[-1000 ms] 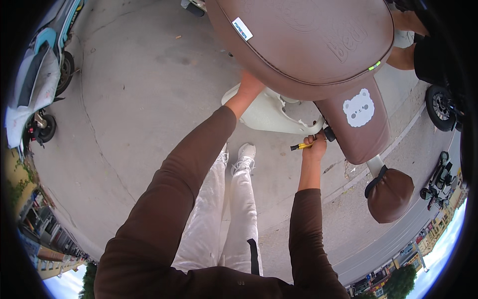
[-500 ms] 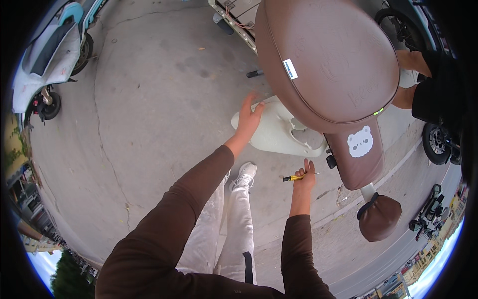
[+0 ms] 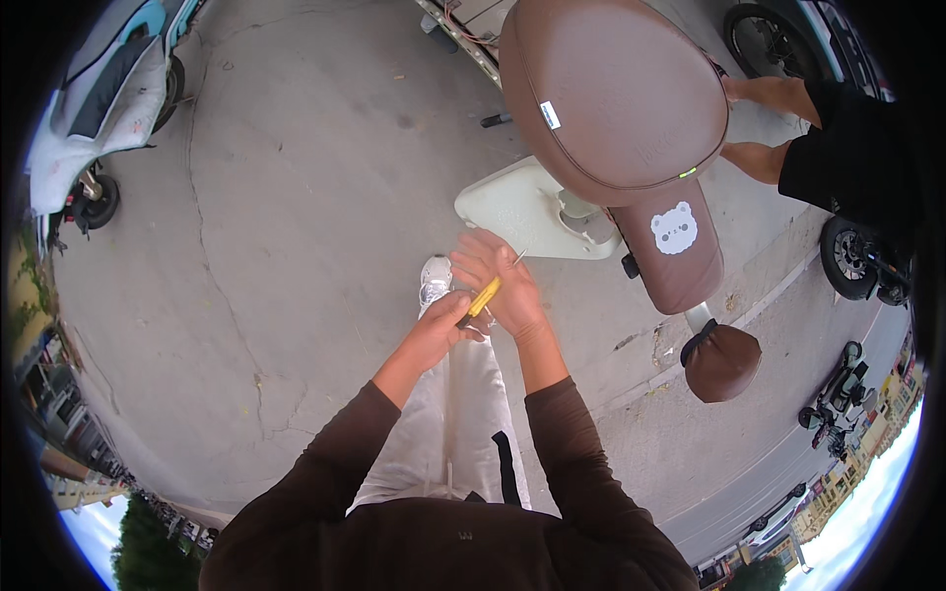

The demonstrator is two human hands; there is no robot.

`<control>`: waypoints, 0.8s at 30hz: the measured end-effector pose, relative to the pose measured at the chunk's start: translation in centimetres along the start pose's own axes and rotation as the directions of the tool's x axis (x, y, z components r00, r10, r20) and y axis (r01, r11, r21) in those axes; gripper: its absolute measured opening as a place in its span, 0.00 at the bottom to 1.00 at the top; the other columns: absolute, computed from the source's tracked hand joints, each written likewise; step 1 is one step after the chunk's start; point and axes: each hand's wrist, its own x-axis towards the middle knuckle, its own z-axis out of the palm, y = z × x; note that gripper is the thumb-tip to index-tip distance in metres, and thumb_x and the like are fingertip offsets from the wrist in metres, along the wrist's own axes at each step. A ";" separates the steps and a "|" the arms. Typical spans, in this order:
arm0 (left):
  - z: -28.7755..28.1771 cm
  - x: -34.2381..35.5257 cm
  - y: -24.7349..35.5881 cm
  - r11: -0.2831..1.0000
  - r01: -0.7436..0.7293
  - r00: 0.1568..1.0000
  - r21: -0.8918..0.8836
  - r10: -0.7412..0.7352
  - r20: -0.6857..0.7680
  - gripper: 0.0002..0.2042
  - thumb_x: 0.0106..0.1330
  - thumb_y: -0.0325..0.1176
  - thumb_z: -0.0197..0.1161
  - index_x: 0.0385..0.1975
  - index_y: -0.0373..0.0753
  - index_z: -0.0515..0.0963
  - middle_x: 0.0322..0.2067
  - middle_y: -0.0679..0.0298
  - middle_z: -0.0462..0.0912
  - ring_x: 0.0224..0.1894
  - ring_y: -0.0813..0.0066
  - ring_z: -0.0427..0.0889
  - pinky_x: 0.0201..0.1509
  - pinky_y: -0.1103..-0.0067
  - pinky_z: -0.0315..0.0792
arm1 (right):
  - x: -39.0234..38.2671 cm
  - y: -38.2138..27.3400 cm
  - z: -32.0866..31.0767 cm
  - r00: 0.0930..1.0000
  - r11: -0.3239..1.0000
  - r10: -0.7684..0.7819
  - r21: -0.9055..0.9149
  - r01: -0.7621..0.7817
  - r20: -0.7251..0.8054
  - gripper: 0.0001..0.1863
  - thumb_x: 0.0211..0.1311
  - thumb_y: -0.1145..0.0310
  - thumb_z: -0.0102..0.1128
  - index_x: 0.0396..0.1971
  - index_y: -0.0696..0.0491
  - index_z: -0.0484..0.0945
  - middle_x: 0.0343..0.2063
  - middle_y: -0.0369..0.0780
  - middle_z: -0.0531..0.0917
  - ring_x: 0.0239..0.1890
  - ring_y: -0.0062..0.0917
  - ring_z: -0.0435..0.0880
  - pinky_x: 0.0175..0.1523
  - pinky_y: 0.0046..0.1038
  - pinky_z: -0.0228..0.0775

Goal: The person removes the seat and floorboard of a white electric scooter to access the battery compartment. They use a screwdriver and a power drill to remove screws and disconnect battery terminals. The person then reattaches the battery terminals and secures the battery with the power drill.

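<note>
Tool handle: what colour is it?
The tool handle is mostly yellow, in the head view.

Soft daylight; shadows faint; sky (image 3: 872, 497) brightest, lower corners; straight lines bowed toward black edges; right hand (image 3: 517, 297) slightly blurred

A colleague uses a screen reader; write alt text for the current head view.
A person's left hand holds a yellow screwdriver beside their open right hand, above grey pavement. Ahead are a pale panel and a brown padded cover with a white bear face; another person is at right.
</note>
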 end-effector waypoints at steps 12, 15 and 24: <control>3.1 -6.1 1.2 0.851 -0.214 0.951 0.479 0.293 -0.097 0.09 0.65 0.28 0.60 0.43 0.33 0.76 0.28 0.70 0.76 0.31 0.83 0.72 0.37 0.83 0.68 | -8.1 -1.0 4.4 0.969 0.795 -0.241 -0.585 0.161 -0.061 0.14 0.67 0.64 0.52 0.44 0.59 0.75 0.42 0.40 0.78 0.46 0.25 0.75 0.49 0.25 0.66; 3.2 -7.4 0.6 0.824 -0.189 0.950 0.534 0.291 -0.112 0.11 0.64 0.27 0.61 0.44 0.33 0.77 0.27 0.70 0.76 0.30 0.84 0.72 0.35 0.84 0.68 | -9.2 -0.9 4.9 0.938 0.658 -0.341 -0.727 0.198 -0.054 0.08 0.66 0.69 0.54 0.34 0.59 0.77 0.33 0.36 0.78 0.38 0.20 0.75 0.44 0.21 0.66; 3.0 -9.9 1.0 0.955 -0.084 0.987 0.284 0.118 -0.105 0.10 0.71 0.33 0.50 0.39 0.34 0.76 0.21 0.70 0.72 0.22 0.84 0.68 0.26 0.85 0.63 | -8.7 2.2 7.8 0.906 0.615 -0.394 -0.777 0.133 -0.157 0.09 0.66 0.68 0.54 0.29 0.59 0.74 0.28 0.34 0.75 0.30 0.17 0.71 0.37 0.20 0.65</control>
